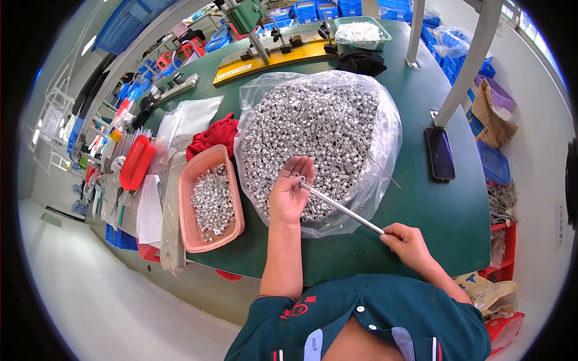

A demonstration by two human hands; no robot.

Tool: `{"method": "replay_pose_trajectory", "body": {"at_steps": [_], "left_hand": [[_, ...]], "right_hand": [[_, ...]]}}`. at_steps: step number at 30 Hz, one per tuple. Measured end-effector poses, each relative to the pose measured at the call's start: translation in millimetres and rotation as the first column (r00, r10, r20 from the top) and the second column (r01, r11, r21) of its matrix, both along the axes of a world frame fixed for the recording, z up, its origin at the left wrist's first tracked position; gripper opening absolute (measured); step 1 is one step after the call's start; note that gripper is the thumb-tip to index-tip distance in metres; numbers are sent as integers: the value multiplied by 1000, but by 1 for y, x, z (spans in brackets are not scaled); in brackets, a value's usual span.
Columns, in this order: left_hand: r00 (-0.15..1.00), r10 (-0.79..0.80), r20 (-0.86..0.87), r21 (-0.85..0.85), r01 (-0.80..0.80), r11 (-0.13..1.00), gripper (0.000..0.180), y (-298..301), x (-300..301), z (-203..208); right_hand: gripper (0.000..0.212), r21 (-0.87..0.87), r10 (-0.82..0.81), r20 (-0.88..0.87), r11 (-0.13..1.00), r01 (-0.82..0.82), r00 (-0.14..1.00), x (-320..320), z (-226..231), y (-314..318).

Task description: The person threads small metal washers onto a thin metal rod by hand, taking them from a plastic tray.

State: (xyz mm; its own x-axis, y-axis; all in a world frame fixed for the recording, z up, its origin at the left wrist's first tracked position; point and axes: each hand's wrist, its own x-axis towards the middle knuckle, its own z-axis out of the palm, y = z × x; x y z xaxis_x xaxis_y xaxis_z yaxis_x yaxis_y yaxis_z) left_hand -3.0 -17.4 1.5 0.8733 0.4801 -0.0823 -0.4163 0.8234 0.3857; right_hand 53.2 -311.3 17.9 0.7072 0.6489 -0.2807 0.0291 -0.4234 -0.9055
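My left hand (291, 191) is palm up over the near part of a clear plastic bag (391, 129) heaped with small silver metal rings (313, 129). A few rings seem to lie at its fingers, and its thumb is at the upper end of a straight silver rod (343, 209). Lower right, my right hand (407, 243) pinches the rod's other end between thumb and fingers. The rod slants across the bag's front edge. Left of the bag, a pink plastic basket (186, 204) holds more small metal pieces (213, 201).
A thin wire (385, 170) sticks out over the bag's right side. A phone (440, 154) lies on the green table (445, 210) by a metal post (469, 66). Behind stand a yellow-based fixture (277, 62) and a green tray (385, 37). A red cloth (214, 135) is beside the basket.
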Motion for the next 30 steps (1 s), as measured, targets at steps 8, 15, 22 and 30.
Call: {"method": "replay_pose_trajectory", "body": {"at_steps": [8, 15, 22, 30], "left_hand": [[999, 47, 19, -18, -46, 999, 42, 0, -2, -1], [987, 143, 73, -1, -143, 990, 42, -4, 0, -7], [978, 164, 131, -164, -142, 976, 39, -7, 0, 0], [998, -48, 43, -331, 59, 942, 16, -18, 4, -3]], "right_hand": [[20, -29, 3, 32, 1000, -2, 999, -2, 0, 0], [17, -10, -35, 146, 999, 37, 989, -11, -5, 4], [18, 31, -26, -62, 999, 27, 998, -12, -4, 7], [16, 53, -60, -84, 997, 64, 995, -8, -7, 7]]}}
